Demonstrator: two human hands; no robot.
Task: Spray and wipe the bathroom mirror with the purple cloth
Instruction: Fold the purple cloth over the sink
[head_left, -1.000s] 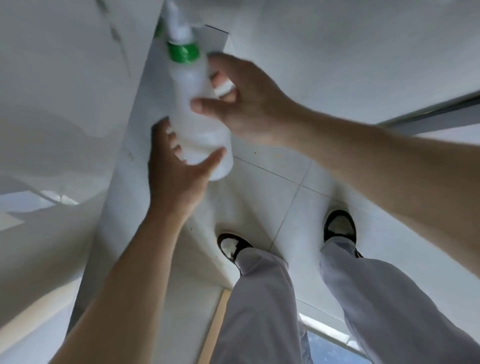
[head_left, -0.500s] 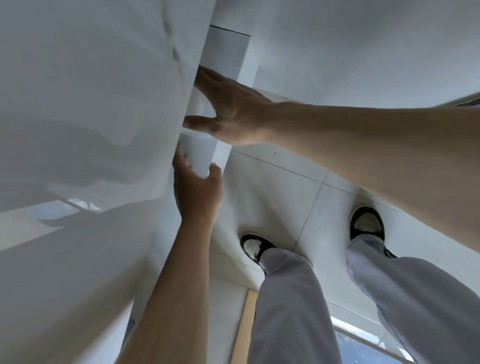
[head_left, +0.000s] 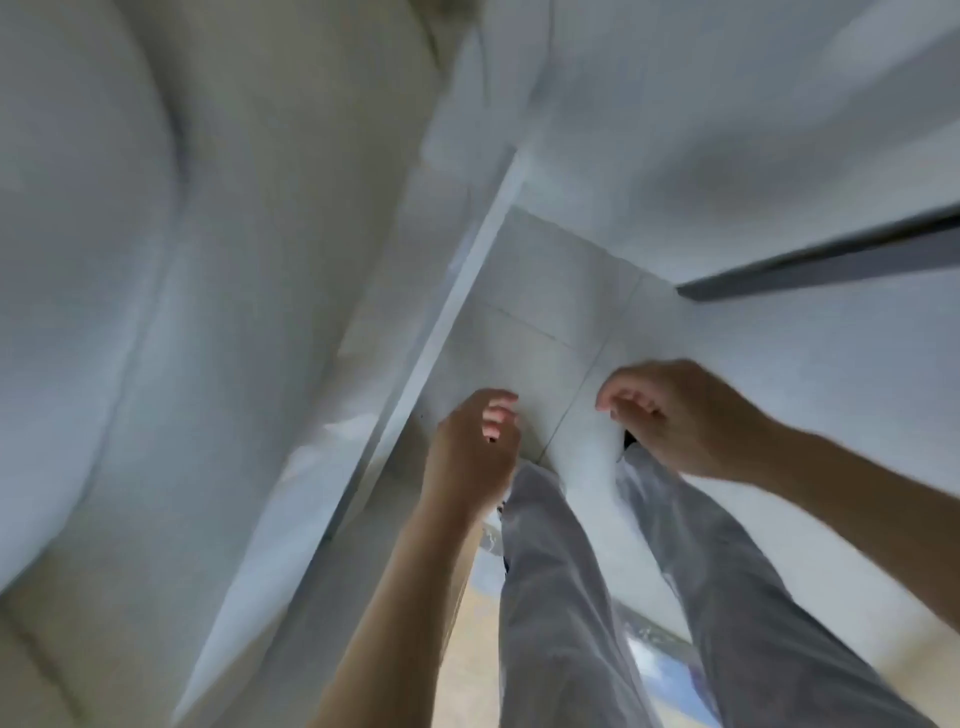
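The head view is blurred and points down at the floor. My left hand (head_left: 475, 447) hangs in front of me with its fingers loosely curled and nothing in it. My right hand (head_left: 670, 415) is beside it, a little to the right, also loosely curled and holding nothing. Neither the spray bottle, the purple cloth nor the mirror is in view.
A white counter or basin (head_left: 182, 312) fills the left side, its edge (head_left: 415, 364) running diagonally down the middle. Below are pale floor tiles (head_left: 545, 322), my grey trouser legs (head_left: 561, 597) and a dark strip (head_left: 831, 260) at the right.
The white bottle with the green collar was in both hands a second ago; it went out of sight behind the counter edge. Both hands have since pulled back and down, holding nothing.
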